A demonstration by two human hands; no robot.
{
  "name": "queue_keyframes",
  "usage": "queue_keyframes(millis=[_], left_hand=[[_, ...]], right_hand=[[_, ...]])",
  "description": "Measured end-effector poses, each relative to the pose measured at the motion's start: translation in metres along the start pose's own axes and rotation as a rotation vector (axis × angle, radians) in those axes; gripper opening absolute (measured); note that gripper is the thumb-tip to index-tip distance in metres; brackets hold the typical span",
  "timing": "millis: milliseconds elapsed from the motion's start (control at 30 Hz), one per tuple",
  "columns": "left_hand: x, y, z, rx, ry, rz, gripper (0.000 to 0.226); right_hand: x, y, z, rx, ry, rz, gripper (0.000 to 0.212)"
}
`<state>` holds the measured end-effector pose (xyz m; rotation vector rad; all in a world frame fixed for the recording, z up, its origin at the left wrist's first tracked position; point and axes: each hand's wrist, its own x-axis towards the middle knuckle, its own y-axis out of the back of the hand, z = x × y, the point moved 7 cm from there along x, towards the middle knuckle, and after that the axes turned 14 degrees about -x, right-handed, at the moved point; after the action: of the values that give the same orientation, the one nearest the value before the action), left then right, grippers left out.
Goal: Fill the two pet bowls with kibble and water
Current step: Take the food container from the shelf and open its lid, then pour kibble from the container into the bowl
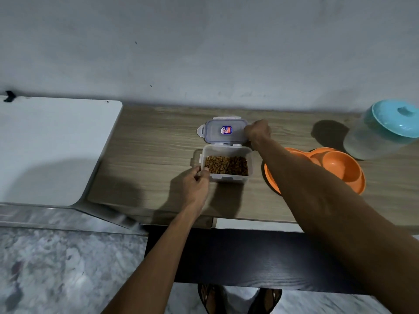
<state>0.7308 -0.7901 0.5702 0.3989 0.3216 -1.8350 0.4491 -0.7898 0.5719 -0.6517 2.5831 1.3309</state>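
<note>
A clear plastic container (226, 177) stands open on the wooden counter, holding brown kibble (226, 165). Its clear lid (217, 132), with a blue sticker, lies flat just behind it. My left hand (196, 183) grips the container's near left corner. My right hand (258, 132) rests closed on the lid's right edge. The orange double pet bowl (335, 165) sits to the right, partly hidden by my right forearm; the visible basin is empty. A translucent jug with a teal lid (383, 130) stands at the far right.
The wooden counter (147, 155) runs along a grey wall. A white board (52, 146) lies at the left, overlapping the counter's edge. Below are a dark cabinet front, marble floor and my sandalled feet.
</note>
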Motion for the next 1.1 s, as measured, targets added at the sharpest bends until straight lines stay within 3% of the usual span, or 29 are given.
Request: queue_keyframes(millis=[233,333,433,500,633,767,867,1000,1100], left_hand=[[-0.008,0.0,0.005,-0.001,0.041,0.006,0.031],[-0.011,0.002,0.008,0.011,0.038,0.012,0.033],[-0.013,0.002,0.013,0.027,0.005,0.008,0.031],[-0.015,0.004,0.014,0.051,-0.011,0.018,0.031],[-0.017,0.008,0.014,0.075,-0.022,0.033,0.031],[-0.017,0.01,0.012,0.039,-0.001,0.048,0.026],[-0.02,0.008,0.015,0.024,0.035,0.083,0.043],[-0.034,-0.004,0.028,0.361,-0.012,0.117,0.054],[-0.046,-0.036,0.037,0.537,-0.106,0.024,0.048]], right_hand=[[-0.025,0.016,0.006,-0.163,0.138,-0.038,0.037],[-0.061,0.03,0.018,-0.187,0.215,-0.135,0.044],[-0.091,0.031,0.038,-0.228,0.21,-0.302,0.037],[-0.102,0.023,0.047,-0.161,0.182,-0.4,0.028],[-0.111,0.022,0.047,0.004,0.171,-0.393,0.011],[-0.124,0.03,0.044,0.16,0.142,-0.487,0.01],[-0.125,0.049,0.048,0.239,0.14,-0.505,0.012],[-0.11,0.1,0.063,0.327,0.153,-0.426,0.012],[-0.096,0.147,0.077,0.329,0.188,-0.343,0.014]])
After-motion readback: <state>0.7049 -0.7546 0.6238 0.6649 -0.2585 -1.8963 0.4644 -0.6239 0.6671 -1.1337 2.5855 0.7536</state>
